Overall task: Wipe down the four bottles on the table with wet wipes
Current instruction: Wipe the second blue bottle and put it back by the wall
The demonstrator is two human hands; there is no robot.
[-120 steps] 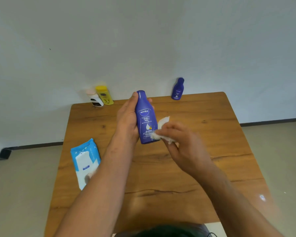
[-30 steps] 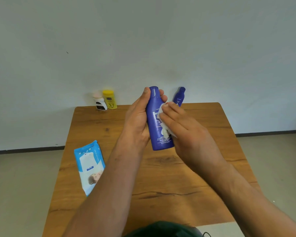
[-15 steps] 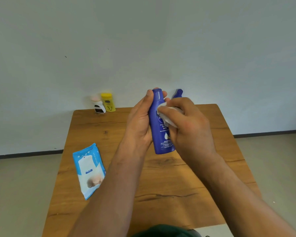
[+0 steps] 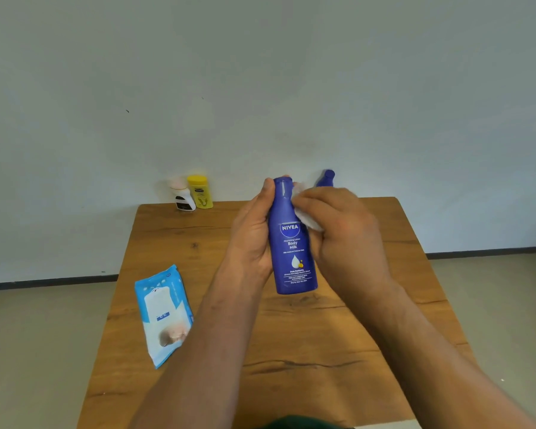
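My left hand [image 4: 250,233] grips a tall blue lotion bottle [image 4: 292,252] upright above the middle of the wooden table [image 4: 174,382], its label facing me. My right hand [image 4: 344,230] holds a crumpled white wet wipe [image 4: 307,216] against the bottle's upper right side, near the neck. A small blue bottle [image 4: 326,178] stands at the table's far edge, mostly hidden behind my right hand. A yellow bottle [image 4: 200,191] and a white bottle with a pink cap [image 4: 181,195] stand together at the far left corner.
A blue and white pack of wet wipes [image 4: 164,311] lies flat near the table's left edge. A pale wall rises directly behind the table. Grey floor lies to both sides.
My right hand has slid the wipe up from the bottle's label to its upper right side near the neck. The label now shows in full. My left hand keeps its hold.
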